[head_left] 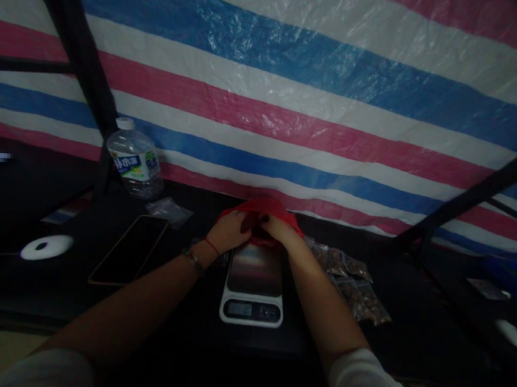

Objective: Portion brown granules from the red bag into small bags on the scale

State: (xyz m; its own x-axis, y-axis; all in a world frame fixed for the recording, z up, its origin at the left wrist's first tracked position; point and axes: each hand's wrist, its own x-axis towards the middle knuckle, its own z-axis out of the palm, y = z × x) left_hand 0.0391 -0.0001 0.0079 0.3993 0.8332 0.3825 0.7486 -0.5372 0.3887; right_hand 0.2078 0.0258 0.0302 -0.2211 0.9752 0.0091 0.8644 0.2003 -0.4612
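A red plastic bag (264, 206) stands with its mouth open behind and over the far end of a kitchen scale (256, 272), whose small display is lit. My left hand (232, 229) is closed on the left rim of the bag. Inside the bag's mouth, my right hand (278, 228) has its fingers curled inward; what they pinch is hidden by the bag and the dim light. To the right of the scale, several small clear zip bags (358, 294) with brown pieces in them lie beside my right forearm.
On the left are a phone (131, 249), a white mouse-like device (47, 247), a clear plastic packet (169, 211) and a large plastic bottle (135, 163). A striped tarp (268, 117) hangs behind the black table. Dark frame bars (81, 54) slant at both sides.
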